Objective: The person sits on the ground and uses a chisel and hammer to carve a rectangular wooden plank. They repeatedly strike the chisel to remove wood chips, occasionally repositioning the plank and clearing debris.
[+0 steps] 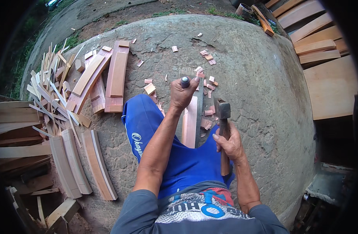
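My left hand [180,94] grips an upright tool [185,82], seen end-on with a metal cap; its lower end is hidden. Beneath it, a pale pink wooden strip [189,121] lies on a darker narrow support between my blue-clad legs. My right hand [231,142] is wrapped round the wooden handle of a hammer [222,110], its metal head raised to the right of the strip. Small pink wood chips [208,113] are scattered around the strip and the support.
Curved planks [116,78] lie at the left, beside heaped offcuts [56,93] and more boards [65,163]. Stacked boards [329,87] line the right edge. A cylindrical container [243,11] stands at the back beside a wooden beam [263,21]. The ground [265,156] is rough concrete.
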The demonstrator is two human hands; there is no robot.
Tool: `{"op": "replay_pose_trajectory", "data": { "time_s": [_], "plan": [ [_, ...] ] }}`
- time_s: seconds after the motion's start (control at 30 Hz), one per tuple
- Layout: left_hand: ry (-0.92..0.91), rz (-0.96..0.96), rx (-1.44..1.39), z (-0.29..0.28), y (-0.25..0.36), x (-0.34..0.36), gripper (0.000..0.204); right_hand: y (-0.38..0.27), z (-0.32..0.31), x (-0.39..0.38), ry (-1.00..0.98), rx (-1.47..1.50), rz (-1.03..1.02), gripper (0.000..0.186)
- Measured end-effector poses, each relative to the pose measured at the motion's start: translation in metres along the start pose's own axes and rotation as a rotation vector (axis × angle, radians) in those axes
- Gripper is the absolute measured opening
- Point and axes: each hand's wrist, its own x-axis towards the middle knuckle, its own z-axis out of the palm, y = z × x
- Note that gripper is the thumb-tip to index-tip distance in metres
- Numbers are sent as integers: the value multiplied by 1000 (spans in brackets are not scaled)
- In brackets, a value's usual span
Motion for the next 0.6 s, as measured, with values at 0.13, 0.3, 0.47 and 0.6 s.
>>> {"op": "replay_pose_trajectory", "data": {
  "time_s": [0.13, 0.3, 0.47, 0.6],
  "plan": [
    [41, -4, -13, 5, -3, 0, 47, -51, -10, 26, 22, -546, -423, 59],
    [26, 75, -107, 1, -13, -4, 9, -130, -1, 43, 72, -857, -854, 49],
    [-23, 436, 527, -10, -32, -3, 26, -128, 12, 74, -121, -1309, -604, 39],
    [27, 216, 161, -3, -29, -1, 23, -134, 13, 83, -162, -1228, -667, 26]
  ]
}}
